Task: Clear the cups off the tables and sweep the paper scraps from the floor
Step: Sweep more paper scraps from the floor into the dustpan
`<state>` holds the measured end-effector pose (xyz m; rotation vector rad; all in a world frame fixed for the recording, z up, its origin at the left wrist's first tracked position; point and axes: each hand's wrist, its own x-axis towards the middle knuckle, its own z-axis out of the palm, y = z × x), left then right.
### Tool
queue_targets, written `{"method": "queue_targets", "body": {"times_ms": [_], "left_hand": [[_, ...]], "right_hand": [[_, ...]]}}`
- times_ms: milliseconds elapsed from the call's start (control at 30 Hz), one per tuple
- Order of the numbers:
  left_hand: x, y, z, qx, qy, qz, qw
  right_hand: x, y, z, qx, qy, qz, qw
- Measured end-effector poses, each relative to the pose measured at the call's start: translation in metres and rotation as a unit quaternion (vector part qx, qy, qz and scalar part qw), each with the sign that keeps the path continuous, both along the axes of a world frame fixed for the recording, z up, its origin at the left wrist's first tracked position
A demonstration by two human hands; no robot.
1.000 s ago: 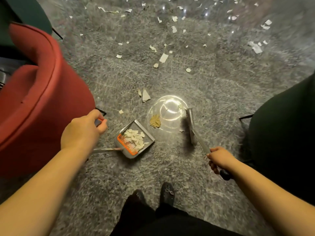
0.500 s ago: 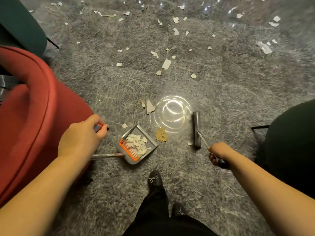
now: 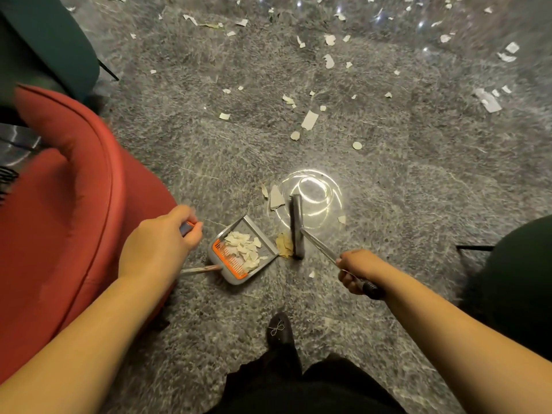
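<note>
Grey marbled floor (image 3: 418,180) remains widely littered, the densest spread of paper scraps (image 3: 309,119) lying well ahead of the person toward the far side; sweeping is judged early to midway, and no cups or tables are in view. A red armchair (image 3: 59,204) crowds the left side and a dark chair (image 3: 513,273) the right, which likely explains why the work is confined to the strip between them. The grey dustpan (image 3: 263,249) sits flat, mouth turned toward the broom, already holding a heap of pale scraps against its orange comb (image 3: 227,259). The left hand (image 3: 155,246) is curled round the top of the dustpan's long handle, steadying the pan upright for receiving. The right hand (image 3: 355,270) is wrapped tight on the broom's black grip, shaft angled down so the broom head (image 3: 297,225) meets the floor just beside the pan lip. A crumpled tan scrap (image 3: 283,248) lies pinched between head and lip. Against the view half a second earlier, the broom head has closed from well right of the pan to beside it, driving that scrap to the mouth
</note>
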<state>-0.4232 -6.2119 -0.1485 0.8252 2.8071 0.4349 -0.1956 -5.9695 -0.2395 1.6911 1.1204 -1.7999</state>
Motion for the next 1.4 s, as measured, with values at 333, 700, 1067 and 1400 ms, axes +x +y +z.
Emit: {"method": "queue_targets", "body": {"times_ms": [333,700,1067,1400], "left_hand": [[-0.005,0.005,0.0,0.003,-0.002,0.033,0.999],[0.009,0.04,-0.001,-0.026,0.001,0.149,0.988],[0.073,0.075,0.01,-0.035,-0.013,0.3,0.953],[0.099,0.071,0.011,-0.017,-0.022,0.324,0.946]], "right_hand": [[-0.019,0.04,0.008,0.108,0.041,0.113,0.987],[-0.084,0.153,-0.02,0.176,0.056,0.295,0.937],[-0.182,0.202,-0.028,0.183,0.057,0.48,0.856],[-0.166,0.177,-0.016,0.178,0.03,0.617,0.766]]}}
